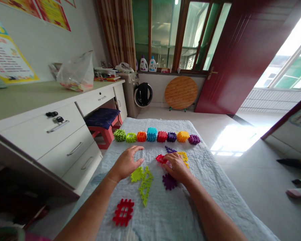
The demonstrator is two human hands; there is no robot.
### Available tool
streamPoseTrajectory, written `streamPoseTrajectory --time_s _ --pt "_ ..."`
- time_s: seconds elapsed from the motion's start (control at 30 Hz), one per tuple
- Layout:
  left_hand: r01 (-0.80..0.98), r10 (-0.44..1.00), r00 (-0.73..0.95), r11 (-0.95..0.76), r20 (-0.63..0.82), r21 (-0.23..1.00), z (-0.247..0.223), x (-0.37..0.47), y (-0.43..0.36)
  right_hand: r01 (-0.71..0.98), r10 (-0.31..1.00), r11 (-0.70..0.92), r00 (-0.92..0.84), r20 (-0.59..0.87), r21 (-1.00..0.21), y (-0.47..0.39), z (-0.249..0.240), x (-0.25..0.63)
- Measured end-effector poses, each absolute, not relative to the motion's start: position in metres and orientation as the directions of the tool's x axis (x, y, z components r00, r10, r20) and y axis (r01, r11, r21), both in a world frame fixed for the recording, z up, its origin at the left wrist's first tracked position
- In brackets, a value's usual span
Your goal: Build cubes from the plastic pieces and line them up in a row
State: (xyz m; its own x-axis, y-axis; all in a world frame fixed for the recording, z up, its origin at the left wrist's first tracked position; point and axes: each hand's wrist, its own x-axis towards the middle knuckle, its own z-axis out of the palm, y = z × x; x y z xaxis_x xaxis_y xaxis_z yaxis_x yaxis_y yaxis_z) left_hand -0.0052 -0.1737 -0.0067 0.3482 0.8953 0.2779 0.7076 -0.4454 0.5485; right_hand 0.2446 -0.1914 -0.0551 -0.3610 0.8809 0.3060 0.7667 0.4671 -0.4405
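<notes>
The red piece (160, 159) is on or just over the table (170, 216), in the narrow grip of the right hand (176, 163), a purple square (169, 182) just beside. The left hand (126, 162) has its grip wide, near a green square (136, 174) and green triangle (144, 187). Farther out stands a row of blocks (152, 135); a red frame (117, 214) lies nearest the camera

Lit by daylight, chiefly from 2 o'clock. Glaring on the floor (229, 139) at 3 o'clock. Dim at 8 o'clock. Stretched and softened toward the edges.
</notes>
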Motion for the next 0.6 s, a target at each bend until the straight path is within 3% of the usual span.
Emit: streamPoseTrajectory --time_s 0.13,0.27,0.43,0.6 --pt "0.708 0.915 0.223 -0.389 0.336 0.589 -0.03 -0.005 -0.167 0.795 0.895 0.433 -0.322 0.31 -0.424 -0.195 -0.052 0.242" --pt "0.732 0.907 0.142 -0.365 0.396 0.575 -0.057 -0.013 -0.157 0.895 0.926 0.264 -0.131 0.353 -0.36 -0.191 -0.056 0.243" --pt "0.693 0.902 0.16 -0.393 0.402 0.605 -0.069 -0.017 -0.155 0.929 0.941 0.112 0.015 0.337 -0.354 -0.187 -0.063 0.247" --pt "0.639 0.903 0.179 -0.409 0.391 0.652 -0.072 -0.013 -0.152 0.922 0.918 0.116 0.043 0.394 -0.37 -0.188 -0.063 0.24"
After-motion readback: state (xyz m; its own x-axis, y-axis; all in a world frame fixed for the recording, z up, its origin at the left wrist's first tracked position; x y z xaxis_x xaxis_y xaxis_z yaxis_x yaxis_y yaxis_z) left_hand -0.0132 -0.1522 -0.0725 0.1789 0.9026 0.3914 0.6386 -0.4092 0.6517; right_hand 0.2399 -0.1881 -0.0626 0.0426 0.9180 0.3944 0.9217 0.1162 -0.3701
